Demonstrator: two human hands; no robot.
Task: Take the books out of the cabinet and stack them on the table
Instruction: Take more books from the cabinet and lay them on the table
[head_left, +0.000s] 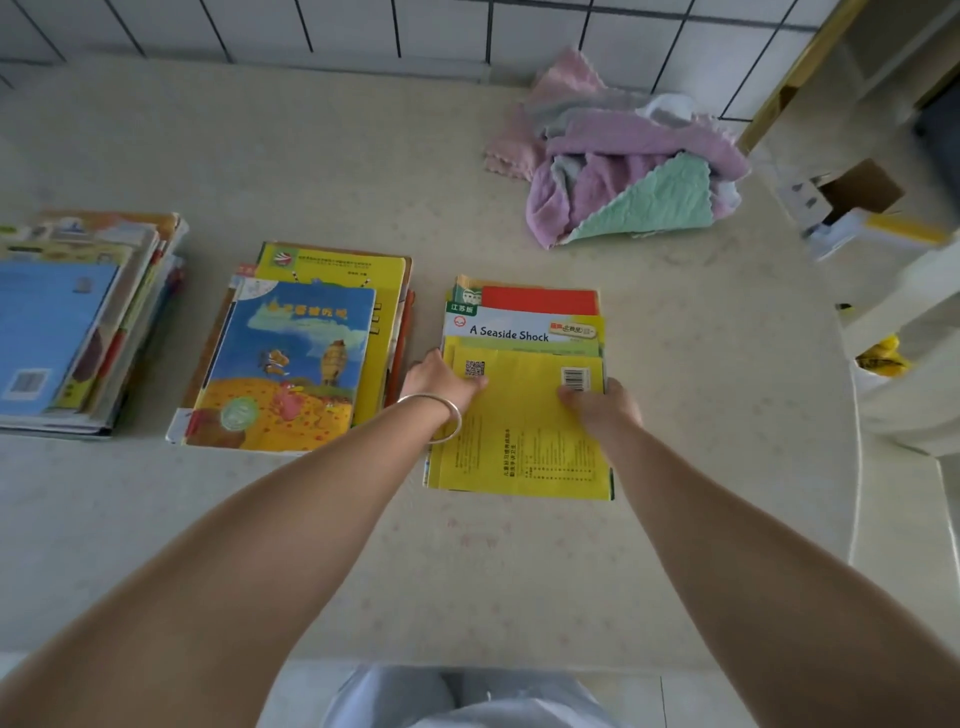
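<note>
Both hands are laid on a yellow book (524, 431) that tops the rightmost pile on the table (363, 166). At the left hand (439, 382), which bears a silver bangle (441, 415) on the wrist, the book's left edge is gripped, the thumb pressed beside a printed square code. At the right hand (602, 405), the right edge is held, the fingers set just under a barcode. Beyond the fingertips, a book titled "A Seaside Shock" (519, 330) is seen beneath. Just left of the left hand a second pile (296, 353) is stacked, a third pile (78, 322) farther left. Crumpled cloths (623, 161) are heaped well beyond the right hand.
</note>
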